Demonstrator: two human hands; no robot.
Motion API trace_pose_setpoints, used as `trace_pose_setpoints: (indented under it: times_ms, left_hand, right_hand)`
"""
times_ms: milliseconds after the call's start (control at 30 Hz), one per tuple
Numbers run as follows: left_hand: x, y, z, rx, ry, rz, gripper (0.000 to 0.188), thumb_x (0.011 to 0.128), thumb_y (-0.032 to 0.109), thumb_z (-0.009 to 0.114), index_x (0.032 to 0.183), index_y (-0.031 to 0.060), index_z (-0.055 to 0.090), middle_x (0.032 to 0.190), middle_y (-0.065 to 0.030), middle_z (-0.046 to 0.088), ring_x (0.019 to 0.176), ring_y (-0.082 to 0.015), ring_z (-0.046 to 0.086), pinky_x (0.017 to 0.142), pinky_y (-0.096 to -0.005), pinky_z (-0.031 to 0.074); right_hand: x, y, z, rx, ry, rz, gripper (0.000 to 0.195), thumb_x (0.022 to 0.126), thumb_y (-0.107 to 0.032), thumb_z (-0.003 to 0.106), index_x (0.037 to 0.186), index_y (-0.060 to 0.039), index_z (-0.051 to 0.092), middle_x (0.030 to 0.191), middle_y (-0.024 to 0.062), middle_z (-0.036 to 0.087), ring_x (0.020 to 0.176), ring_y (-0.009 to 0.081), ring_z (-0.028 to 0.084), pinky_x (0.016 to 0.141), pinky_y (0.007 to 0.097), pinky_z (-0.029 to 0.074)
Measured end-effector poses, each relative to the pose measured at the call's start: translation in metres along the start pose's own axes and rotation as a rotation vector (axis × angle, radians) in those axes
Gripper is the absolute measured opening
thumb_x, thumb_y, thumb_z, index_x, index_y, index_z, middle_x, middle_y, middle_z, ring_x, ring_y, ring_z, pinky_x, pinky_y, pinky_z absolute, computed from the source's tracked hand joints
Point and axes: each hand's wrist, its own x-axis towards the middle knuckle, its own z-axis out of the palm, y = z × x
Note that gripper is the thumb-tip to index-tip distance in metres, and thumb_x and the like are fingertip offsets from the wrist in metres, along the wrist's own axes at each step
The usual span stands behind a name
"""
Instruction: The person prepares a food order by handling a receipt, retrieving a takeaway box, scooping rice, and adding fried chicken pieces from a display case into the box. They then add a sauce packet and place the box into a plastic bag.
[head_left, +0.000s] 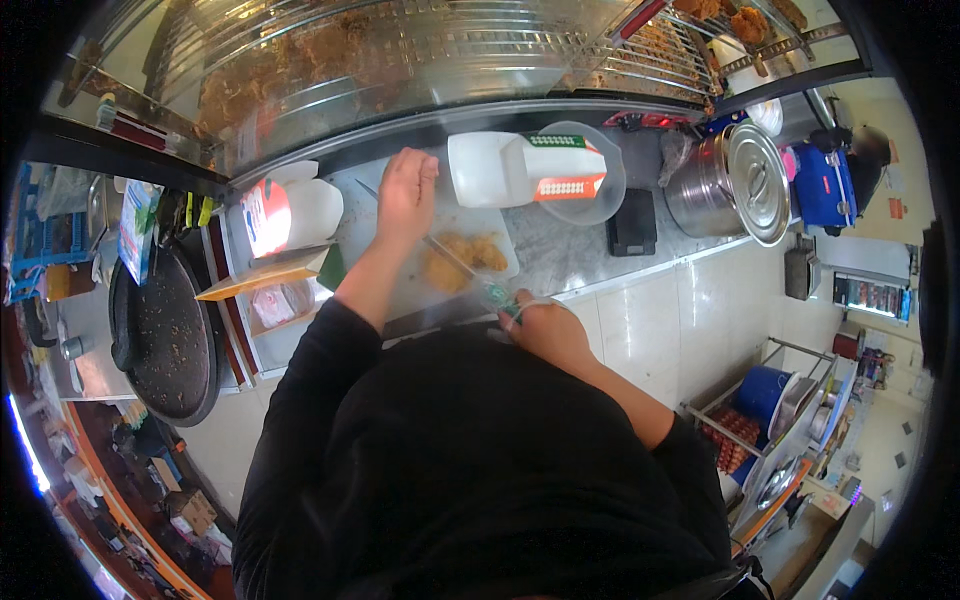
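Note:
My right hand (551, 326) grips the handle (501, 296) of a long knife, which looks green and wrapped in clear plastic. The knife blade (448, 253) runs up and left across a pale cutting board (504, 225). Over the blade's middle is my left hand (407, 191), its fingers together; whether it touches the blade is hidden. The blade's tip shows beyond it. Golden fried pieces of food (450, 268), probably chicken, lie on the board, under or beside the blade. At the board's far right stand white paper food boxes (487, 169), partly over a clear round bowl (611, 199).
A black flat device (631, 225) and a lidded steel pot (694, 184) stand to the right on the metal counter. Another printed box (292, 210) and an open carton (281, 307) are at left. A glass display case (390, 60) with wire racks rises behind the counter.

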Motion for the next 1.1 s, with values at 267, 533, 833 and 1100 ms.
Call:
trace_pose_setpoints:
  times_ms: [267,533,833,1100]
  left_hand:
    - [0.003,-0.016,0.004,0.217,-0.008,0.086,0.029,0.098,0.027,0.044,0.090,0.0004,0.054,0.094,-0.0177,0.057,0.092,-0.0383,0.053,0.083,-0.0470,0.042]
    - [-0.018,0.003,-0.005,0.062,-0.019,-0.012,0.030,0.099,0.026,0.043,0.088,0.0004,0.053,0.092,-0.0184,0.057,0.092,-0.0380,0.053,0.083,-0.0471,0.042]
    - [-0.007,-0.017,-0.014,0.177,0.133,0.161,0.021,0.094,0.023,0.050,0.087,0.0036,0.055,0.090,-0.0145,0.057,0.089,-0.0349,0.053,0.080,-0.0456,0.041]
    - [-0.054,0.056,-0.022,0.145,0.001,0.675,0.015,0.077,0.018,0.069,0.090,0.0123,0.063,0.091,-0.0031,0.060,0.087,-0.0264,0.053,0.079,-0.0425,0.041]
  right_hand:
    - [0.020,-0.009,0.029,-0.022,0.100,0.018,0.035,0.088,-0.037,0.059,0.097,-0.0028,0.057,0.073,0.0221,0.065,0.073,0.0401,0.065,0.065,0.0485,0.051]
    - [-0.014,-0.017,0.020,0.015,0.080,0.025,0.036,0.088,-0.037,0.059,0.099,-0.0025,0.058,0.075,0.0218,0.066,0.074,0.0398,0.065,0.067,0.0489,0.052]
    - [0.009,-0.026,0.027,-0.015,0.076,0.042,0.036,0.089,-0.039,0.056,0.100,-0.0049,0.059,0.083,0.0215,0.067,0.080,0.0390,0.066,0.070,0.0492,0.051]
    - [-0.043,0.043,-0.007,-0.068,0.170,0.207,0.037,0.088,-0.039,0.059,0.104,-0.0059,0.060,0.083,0.0201,0.067,0.080,0.0376,0.065,0.071,0.0486,0.051]
